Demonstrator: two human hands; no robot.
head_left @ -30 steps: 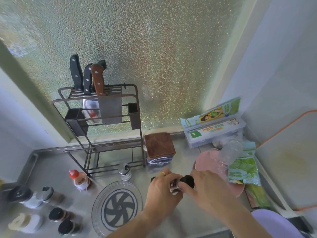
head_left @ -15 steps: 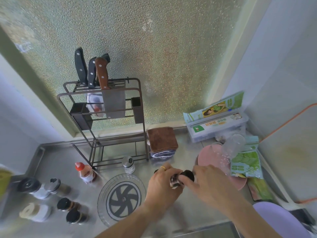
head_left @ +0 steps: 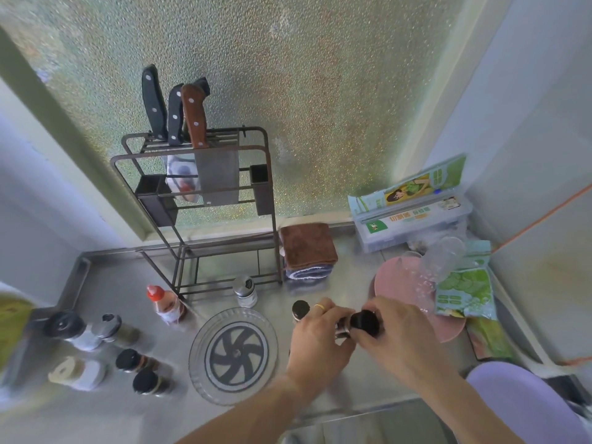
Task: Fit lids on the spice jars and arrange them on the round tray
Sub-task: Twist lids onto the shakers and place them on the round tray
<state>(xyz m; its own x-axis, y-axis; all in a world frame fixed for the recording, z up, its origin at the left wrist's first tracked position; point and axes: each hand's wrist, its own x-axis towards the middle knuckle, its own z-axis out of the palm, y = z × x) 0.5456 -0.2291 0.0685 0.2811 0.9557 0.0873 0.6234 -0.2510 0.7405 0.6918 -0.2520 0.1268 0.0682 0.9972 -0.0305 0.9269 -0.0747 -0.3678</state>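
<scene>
Head view shows a small glass spice jar [head_left: 342,327] tilted on its side between both hands, just right of the clear round glass tray with a dark pinwheel centre [head_left: 205,376] on the steel counter [head_left: 105,411]; the left hand [head_left: 317,344], a gold ring on one finger, is clenched round the jar's body, and the right hand [head_left: 397,338] pinches the black round lid [head_left: 365,322] at the jar's mouth, its fingertips wrapped on the cap; whether the lid is fully seated I cannot tell; another black-capped jar [head_left: 300,309] stands just behind the left hand, right of the tray's far edge; a silver-topped glass shaker [head_left: 245,290] stands just beyond the tray, and a red-capped sauce bottle [head_left: 166,304] lies tilted to the tray's far left; two dark-lidded jars [head_left: 141,371] lie left of the tray, with more lidded jars [head_left: 89,331] further left; the tray itself holds nothing; a dark metal knife rack [head_left: 192,200] rises behind the tray, a folded brown cloth [head_left: 307,245] beside it, and a pink plate [head_left: 397,283] sits well right of the tray
</scene>
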